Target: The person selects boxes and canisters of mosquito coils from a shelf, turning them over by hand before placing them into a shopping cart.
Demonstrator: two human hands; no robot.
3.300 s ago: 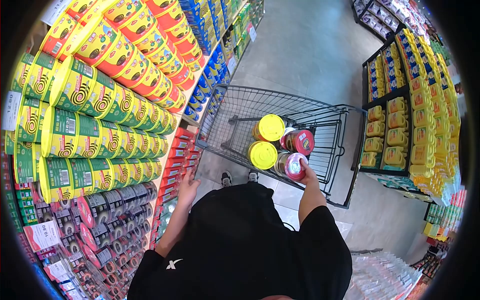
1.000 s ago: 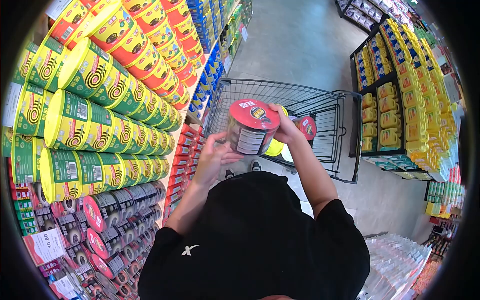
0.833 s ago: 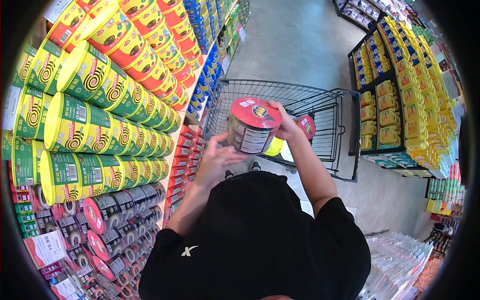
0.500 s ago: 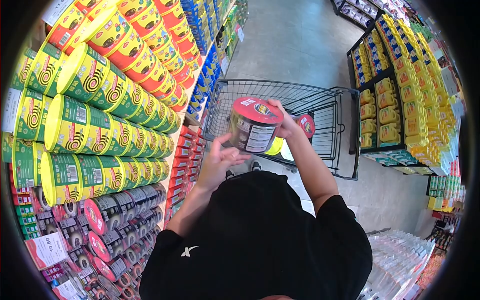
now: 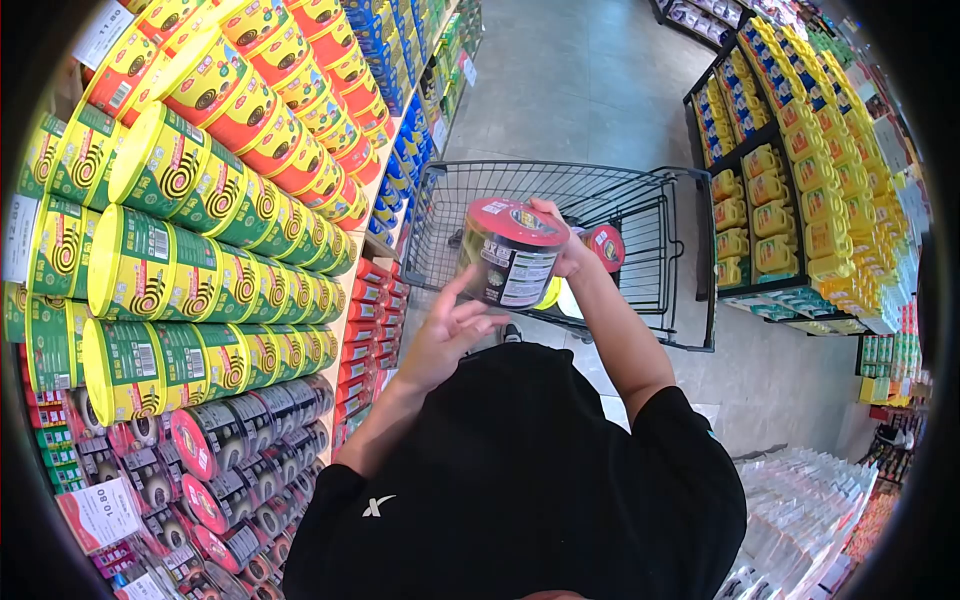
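Both hands meet on one tub (image 5: 508, 255) with a red lid, raised at chest level above the near end of the cart (image 5: 640, 190). I see my right hand (image 5: 568, 250) gripping its far side, while my left hand (image 5: 447, 335) is loose, fingers spread against its lower edge. Another red-lidded tub (image 5: 604, 246) lies in the cart. Green cans (image 5: 180, 270) fill the shelves on the left.

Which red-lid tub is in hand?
The tub held up before the cart: right hand grips it, left hand touches its base. A second tub sits in the cart; others lie shelved.
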